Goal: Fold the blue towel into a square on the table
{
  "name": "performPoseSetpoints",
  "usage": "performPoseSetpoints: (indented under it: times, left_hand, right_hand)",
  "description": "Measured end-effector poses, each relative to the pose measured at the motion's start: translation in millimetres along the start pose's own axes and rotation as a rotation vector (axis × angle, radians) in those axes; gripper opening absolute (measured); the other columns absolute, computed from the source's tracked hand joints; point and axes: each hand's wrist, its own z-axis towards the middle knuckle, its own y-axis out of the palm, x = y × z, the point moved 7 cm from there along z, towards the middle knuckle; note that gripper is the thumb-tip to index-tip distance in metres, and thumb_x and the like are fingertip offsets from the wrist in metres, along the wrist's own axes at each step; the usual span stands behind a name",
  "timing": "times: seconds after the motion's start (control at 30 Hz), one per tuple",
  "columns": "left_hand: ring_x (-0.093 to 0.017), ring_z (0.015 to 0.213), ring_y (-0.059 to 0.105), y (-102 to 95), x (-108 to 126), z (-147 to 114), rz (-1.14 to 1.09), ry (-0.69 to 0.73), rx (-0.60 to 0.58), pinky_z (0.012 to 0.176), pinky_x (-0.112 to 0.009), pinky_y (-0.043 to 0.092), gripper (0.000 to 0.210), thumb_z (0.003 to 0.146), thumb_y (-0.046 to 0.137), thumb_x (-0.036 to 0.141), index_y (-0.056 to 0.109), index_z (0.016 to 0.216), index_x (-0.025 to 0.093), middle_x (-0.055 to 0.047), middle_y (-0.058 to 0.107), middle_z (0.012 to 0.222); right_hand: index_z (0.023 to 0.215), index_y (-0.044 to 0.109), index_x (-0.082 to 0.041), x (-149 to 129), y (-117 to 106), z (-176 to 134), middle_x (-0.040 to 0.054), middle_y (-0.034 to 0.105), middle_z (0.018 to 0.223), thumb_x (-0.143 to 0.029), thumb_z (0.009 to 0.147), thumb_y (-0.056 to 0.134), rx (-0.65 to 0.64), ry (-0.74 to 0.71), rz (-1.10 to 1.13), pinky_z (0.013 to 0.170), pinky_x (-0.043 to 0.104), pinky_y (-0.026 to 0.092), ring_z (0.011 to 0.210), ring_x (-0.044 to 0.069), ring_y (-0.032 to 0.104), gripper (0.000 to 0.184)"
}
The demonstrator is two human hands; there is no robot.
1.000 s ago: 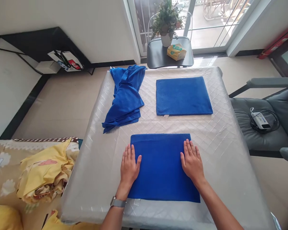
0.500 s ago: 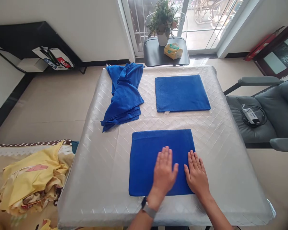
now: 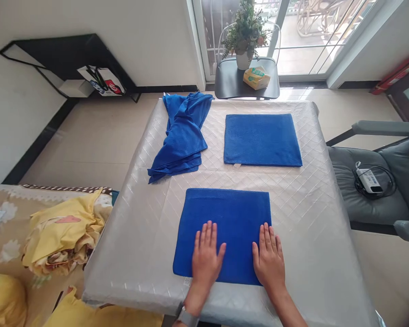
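- Blue folded towel (image 3: pixel 233 211), lying flat on the near half of a pale, diamond-patterned counter (image 3: pixel 139 231), with a small white label (image 3: pixel 187 281) showing at its near edge.
- The left hand (image 3: pixel 206 256) lies palm down on the towel, left of its middle; its fingers are straight and close together, thumb apart, gripping nothing. A wristwatch (image 3: pixel 187 316) is on that arm.
- The right hand (image 3: pixel 270 259) rests palm down over the towel's right edge, fingers extended and holding nothing.
- Beyond the hands, a second folded towel (image 3: pixel 263 140) lies flat at the far right of the counter, apart from the near one. At the far left is a loose, rumpled heap of blue cloth (image 3: pixel 182 141).
- The step in hand looks like smoothing: the folded towel seems nearly flat, its edges fairly straight.
- A further stroke would call for flat palms and light, even pressure outward, with the right hand steadying the edge so the layers do not slide.
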Motion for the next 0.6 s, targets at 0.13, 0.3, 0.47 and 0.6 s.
performPoseSetpoints:
  times: [0.13,0.3,0.47,0.6]
  left_hand:
    - [-0.028,0.151,0.025,-7.8,-62,-37,0.034,-0.162,-0.004,0.121,-0.056,0.028,0.069,0.102,0.035,0.044,0.004,0.160,0.026,-0.009,0.023,0.165]
    - [-0.028,0.152,0.022,-7.1,-83,-55,0.026,-0.238,0.004,0.121,-0.059,0.027,0.069,0.102,0.033,0.045,0.000,0.160,0.028,-0.009,0.019,0.167]
    - [-0.029,0.152,0.023,-6.9,-83,-54,0.053,-0.237,0.001,0.121,-0.059,0.027,0.070,0.102,0.032,0.047,0.000,0.160,0.027,-0.008,0.018,0.167]
    - [-0.030,0.152,0.024,-18.2,-79,-52,0.117,-0.225,-0.009,0.122,-0.060,0.024,0.071,0.102,0.034,0.048,0.003,0.161,0.025,-0.010,0.020,0.166]
  right_hand:
    - [0.161,0.004,-0.017,1,0,-1,0.0119,0.027,0.163,-0.035,0.103,0.032,0.008,-0.003,0.024,0.120,0.052,0.027,0.150,0.028,0.026,0.067]
    - [0.161,0.003,-0.017,2,1,1,0.0119,0.027,0.163,-0.034,0.103,0.033,0.000,-0.009,0.041,0.121,0.053,0.027,0.151,0.029,0.026,0.067]
    - [0.162,0.003,-0.018,0,-11,-9,0.0106,0.027,0.163,-0.029,0.102,0.033,-0.009,-0.005,0.058,0.121,0.051,0.026,0.150,0.029,0.026,0.068]
    - [0.162,0.006,-0.018,-7,-18,-34,0.0092,0.029,0.163,-0.032,0.101,0.036,-0.040,-0.061,0.066,0.123,0.048,0.023,0.149,0.028,0.029,0.069]
